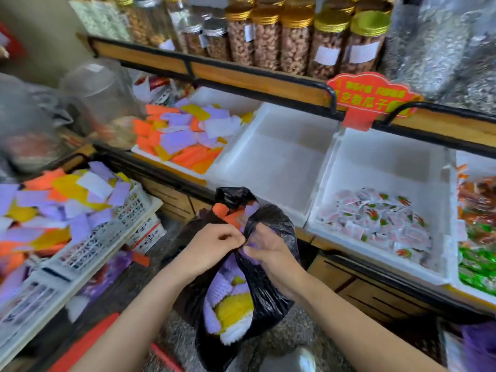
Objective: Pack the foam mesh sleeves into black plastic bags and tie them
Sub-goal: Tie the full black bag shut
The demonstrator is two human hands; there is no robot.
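Note:
A black plastic bag [271,299] hangs in front of me, stuffed with purple, yellow, white and orange foam mesh sleeves [230,310] that show through its open sides. My left hand [212,248] pinches one bag handle at the top. My right hand [268,251] grips the other handle beside it; the two hands nearly touch over the bag's mouth. More loose sleeves fill a white crate [88,237] at the left and a white foam bin [182,132] on the shelf.
Two bare white foam bins [284,157] sit behind the bag. A bin of small sachets [375,218] lies to the right, with green and orange snack packs [477,237] beyond. Jars of nuts [295,41] line the upper shelf. A red sign [370,98] clips to the rail.

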